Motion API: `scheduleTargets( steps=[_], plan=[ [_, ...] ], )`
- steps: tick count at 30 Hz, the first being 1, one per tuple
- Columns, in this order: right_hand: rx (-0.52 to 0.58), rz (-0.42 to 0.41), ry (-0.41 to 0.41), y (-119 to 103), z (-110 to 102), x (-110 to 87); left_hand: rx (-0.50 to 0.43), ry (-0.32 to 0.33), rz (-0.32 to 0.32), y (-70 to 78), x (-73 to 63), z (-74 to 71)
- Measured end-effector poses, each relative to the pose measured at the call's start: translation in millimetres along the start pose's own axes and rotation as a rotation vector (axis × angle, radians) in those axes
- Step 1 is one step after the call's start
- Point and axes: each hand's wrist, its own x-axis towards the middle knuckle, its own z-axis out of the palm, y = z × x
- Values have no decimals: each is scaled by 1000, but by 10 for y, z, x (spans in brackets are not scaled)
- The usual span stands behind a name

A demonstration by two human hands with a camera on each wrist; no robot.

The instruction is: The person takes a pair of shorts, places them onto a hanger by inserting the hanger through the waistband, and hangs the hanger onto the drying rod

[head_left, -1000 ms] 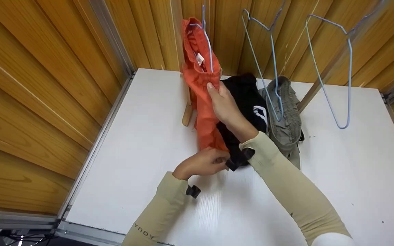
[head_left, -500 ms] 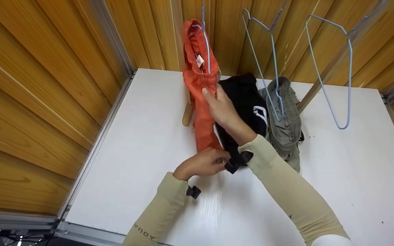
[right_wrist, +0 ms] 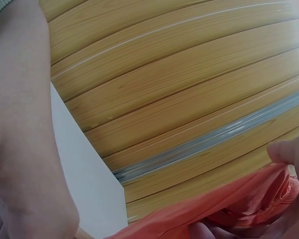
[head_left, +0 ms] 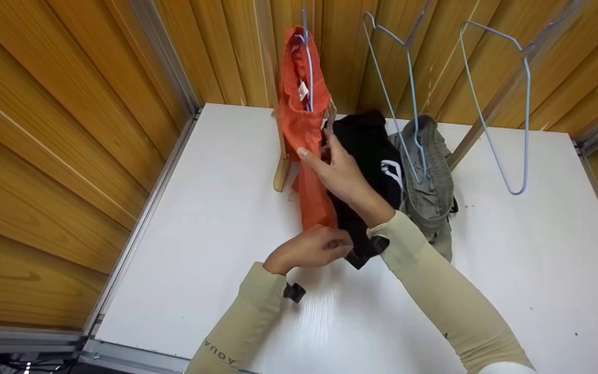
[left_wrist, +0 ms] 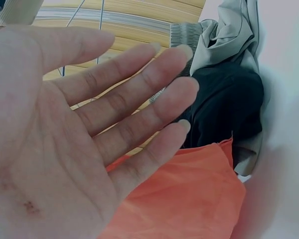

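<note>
Orange pants (head_left: 315, 197) with an elastic waist and a white tag hang down from a blue wire hanger (head_left: 309, 67). Thumb and fingers spread apart, my right hand (head_left: 344, 179) lies against the upper part of the pants. In the right wrist view, bunched orange cloth (right_wrist: 259, 199) shows between its thumb and fingers. My left hand (head_left: 309, 246) is at the lower end of the pants. Its palm faces the left wrist camera, fingers extended, with the orange cloth (left_wrist: 189, 194) behind the fingers.
Right of the orange pants lie a black garment (head_left: 366, 140) with a white logo and grey-green pants (head_left: 426, 192). Two bare blue hangers (head_left: 417, 109) (head_left: 526, 119) hang over the white table (head_left: 200, 218). A wooden stand foot (head_left: 280, 174) is on the left. Wood-panelled walls (head_left: 44, 171) enclose the space.
My right hand has slid slightly down the orange pants, and its thumb and fingers have spread apart from their earlier pinch. The pants have swung a little. My left hand has barely moved.
</note>
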Motion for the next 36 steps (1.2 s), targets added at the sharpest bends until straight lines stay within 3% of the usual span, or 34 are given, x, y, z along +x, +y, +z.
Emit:
scheduleTargets(
  steps=[10, 17, 23, 36],
  plan=[
    [-29, -11, 39, 93, -75, -69, -32, 33, -32, 7, 41, 41],
    [-37, -8, 58, 202, -165, -127, 25, 108, -48, 6, 90, 85],
    [12, -24, 61, 295, -240, -170, 5, 161, -81, 0, 132, 156],
    [-42, 25, 115, 723, -594, -178, -99, 146, -170, 17, 171, 305]
  ],
)
